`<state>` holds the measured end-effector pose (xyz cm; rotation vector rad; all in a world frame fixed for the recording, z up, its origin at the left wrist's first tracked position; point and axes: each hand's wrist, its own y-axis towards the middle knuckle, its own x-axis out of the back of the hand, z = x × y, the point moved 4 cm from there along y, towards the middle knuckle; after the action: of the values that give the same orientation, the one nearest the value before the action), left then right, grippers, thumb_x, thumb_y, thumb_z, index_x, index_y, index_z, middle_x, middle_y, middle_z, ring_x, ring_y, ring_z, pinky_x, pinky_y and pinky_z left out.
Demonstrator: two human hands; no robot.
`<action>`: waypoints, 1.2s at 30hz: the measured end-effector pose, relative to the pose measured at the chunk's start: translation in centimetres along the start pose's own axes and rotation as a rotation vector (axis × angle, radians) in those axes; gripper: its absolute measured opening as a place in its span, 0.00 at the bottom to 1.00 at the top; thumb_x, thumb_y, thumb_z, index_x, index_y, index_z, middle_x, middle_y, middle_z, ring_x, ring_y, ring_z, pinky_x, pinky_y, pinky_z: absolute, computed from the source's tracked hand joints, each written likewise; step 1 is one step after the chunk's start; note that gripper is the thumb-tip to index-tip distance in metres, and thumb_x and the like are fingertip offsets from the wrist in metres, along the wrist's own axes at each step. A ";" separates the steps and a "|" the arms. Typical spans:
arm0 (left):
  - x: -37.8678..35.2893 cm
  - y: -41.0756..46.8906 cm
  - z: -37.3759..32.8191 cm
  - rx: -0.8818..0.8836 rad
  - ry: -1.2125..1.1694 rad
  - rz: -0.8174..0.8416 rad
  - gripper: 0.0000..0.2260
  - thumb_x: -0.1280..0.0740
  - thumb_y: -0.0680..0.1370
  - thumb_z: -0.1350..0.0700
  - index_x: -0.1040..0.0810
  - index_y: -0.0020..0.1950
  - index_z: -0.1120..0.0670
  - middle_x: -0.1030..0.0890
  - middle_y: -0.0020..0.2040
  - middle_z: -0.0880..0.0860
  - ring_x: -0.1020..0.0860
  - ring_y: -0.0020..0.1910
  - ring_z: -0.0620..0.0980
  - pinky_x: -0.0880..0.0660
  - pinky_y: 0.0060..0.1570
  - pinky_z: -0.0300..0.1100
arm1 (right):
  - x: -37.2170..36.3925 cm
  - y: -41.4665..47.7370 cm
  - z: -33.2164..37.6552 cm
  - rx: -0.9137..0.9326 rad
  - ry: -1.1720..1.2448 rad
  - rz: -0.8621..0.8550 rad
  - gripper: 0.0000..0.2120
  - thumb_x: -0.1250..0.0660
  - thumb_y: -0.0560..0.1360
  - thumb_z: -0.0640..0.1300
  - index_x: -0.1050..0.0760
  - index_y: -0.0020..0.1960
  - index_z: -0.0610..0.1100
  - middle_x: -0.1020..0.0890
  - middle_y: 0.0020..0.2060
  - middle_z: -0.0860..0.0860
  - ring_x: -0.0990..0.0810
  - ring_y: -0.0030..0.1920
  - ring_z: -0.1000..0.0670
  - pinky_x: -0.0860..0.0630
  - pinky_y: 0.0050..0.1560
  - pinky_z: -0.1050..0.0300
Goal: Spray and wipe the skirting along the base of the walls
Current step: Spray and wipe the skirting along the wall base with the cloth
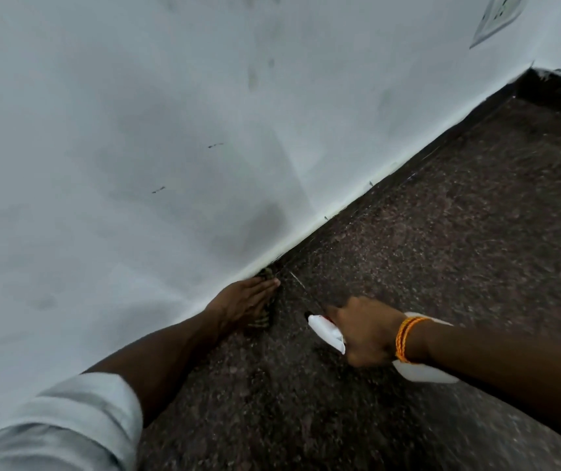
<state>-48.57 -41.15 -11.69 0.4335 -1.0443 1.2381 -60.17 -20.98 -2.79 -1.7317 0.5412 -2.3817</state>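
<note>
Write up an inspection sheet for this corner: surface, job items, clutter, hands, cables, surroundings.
Surface: dark speckled floor; darker skirting strip along its far edge.
Job's things: dark cloth against the skirting; white spray bottle, nozzle toward the skirting.
Clutter: nothing seen.
Hands: left hand flat on the cloth; right hand grips the spray bottle.
Cables: nothing seen.
Surroundings: white wall with grey smudges; socket plate high at the right; orange thread band on the right wrist.
</note>
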 end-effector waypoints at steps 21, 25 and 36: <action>1.8 3.9 1.8 0.107 0.077 -0.161 0.21 0.46 0.79 0.61 0.30 0.70 0.67 0.32 0.72 0.65 0.33 0.72 0.60 0.43 0.75 0.54 | -0.6 -1.6 -3.5 -0.150 -0.054 -0.007 0.16 0.32 0.69 0.49 0.26 0.54 0.43 0.18 0.49 0.42 0.18 0.48 0.40 0.26 0.41 0.54; -0.7 -3.2 -0.8 0.038 0.200 -0.080 0.21 0.48 0.79 0.62 0.30 0.69 0.69 0.33 0.72 0.65 0.39 0.75 0.61 0.56 0.76 0.53 | 0.2 -1.6 -4.1 -0.168 -0.059 -0.053 0.18 0.34 0.70 0.50 0.25 0.56 0.41 0.18 0.50 0.40 0.19 0.49 0.37 0.25 0.43 0.52; -1.7 -5.3 -1.5 0.053 0.004 -0.018 0.22 0.49 0.77 0.64 0.30 0.68 0.70 0.32 0.71 0.66 0.31 0.70 0.60 0.52 0.73 0.52 | 0.9 -0.4 -4.1 -0.190 -0.071 -0.097 0.18 0.31 0.69 0.49 0.24 0.55 0.40 0.18 0.49 0.40 0.18 0.48 0.38 0.29 0.40 0.54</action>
<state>-43.05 -42.65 -12.48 0.4804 -1.0037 1.2526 -64.31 -20.12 -2.91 -1.9549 0.7084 -2.3906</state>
